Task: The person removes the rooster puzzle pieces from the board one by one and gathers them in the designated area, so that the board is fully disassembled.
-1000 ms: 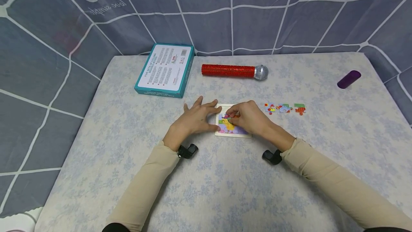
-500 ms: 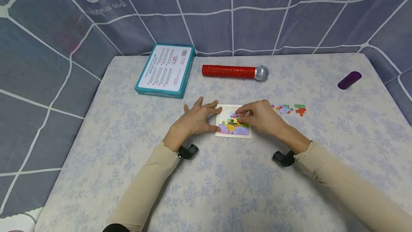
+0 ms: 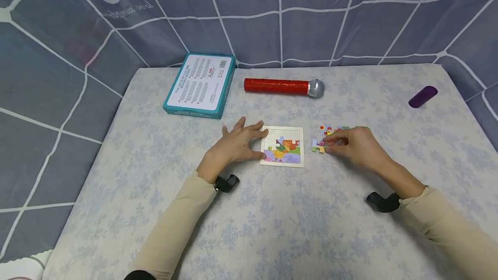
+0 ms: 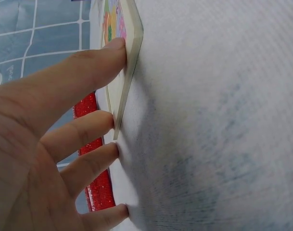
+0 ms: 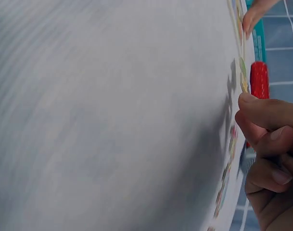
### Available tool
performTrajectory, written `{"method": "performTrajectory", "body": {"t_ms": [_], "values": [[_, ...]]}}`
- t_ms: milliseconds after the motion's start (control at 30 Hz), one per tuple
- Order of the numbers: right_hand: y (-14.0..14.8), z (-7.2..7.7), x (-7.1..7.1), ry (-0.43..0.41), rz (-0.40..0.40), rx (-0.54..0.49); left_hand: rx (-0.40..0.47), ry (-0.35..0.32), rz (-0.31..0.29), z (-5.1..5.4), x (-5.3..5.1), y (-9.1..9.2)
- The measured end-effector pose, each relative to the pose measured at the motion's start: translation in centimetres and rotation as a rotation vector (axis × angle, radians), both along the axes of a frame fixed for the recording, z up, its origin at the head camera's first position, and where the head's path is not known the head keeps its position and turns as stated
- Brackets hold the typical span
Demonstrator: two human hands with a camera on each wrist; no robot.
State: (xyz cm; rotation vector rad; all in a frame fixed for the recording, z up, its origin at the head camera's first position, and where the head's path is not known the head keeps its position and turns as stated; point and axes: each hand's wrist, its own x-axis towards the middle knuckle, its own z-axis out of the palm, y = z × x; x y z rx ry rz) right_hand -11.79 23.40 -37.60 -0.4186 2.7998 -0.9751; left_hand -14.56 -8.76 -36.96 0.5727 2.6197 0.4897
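Note:
My left hand (image 3: pixel 238 142) lies with spread fingers at the left side of a small white-framed jigsaw puzzle (image 3: pixel 283 164). In the left wrist view, its thumb (image 4: pixel 100 60) rests on the frame's rim and a fingertip touches its edge. The tray holds joined pieces in its lower part; its top and left show bare board. To the right of the tray, my right hand (image 3: pixel 355 146) pinches a jigsaw piece (image 3: pixel 316 146) of lilac, green and yellow between thumb and finger. The right wrist view shows this piece (image 5: pixel 243 74) edge-on, held off the table.
Several loose jigsaw pieces (image 3: pixel 327 130) lie in a row behind my right hand, partly covered by it. A red glittery microphone (image 3: pixel 277 86) lies farther back. Left of it is a teal and white box (image 3: pixel 200 82). A purple cylinder (image 3: pixel 422 97) lies at the far right.
My right hand has moved right, from over the tray to beside it, carrying a jigsaw piece out. An orange piece in the tray is now uncovered. My left hand stays put.

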Motion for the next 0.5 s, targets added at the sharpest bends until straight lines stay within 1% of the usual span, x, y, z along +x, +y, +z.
{"method": "performTrajectory", "body": {"t_ms": [167, 367, 500], "values": [[1.3, -0.1, 0.3, 0.015, -0.018, 0.024, 0.000, 0.008, -0.003, -0.1, 0.0, -0.1], [1.7, -0.3, 0.1, 0.024, -0.004, 0.031, -0.001, 0.007, 0.003, -0.1, 0.0, -0.1], [1.9, -0.2, 0.0, 0.015, 0.004, 0.042, 0.003, 0.005, 0.000, -0.1, 0.0, 0.0]]}}
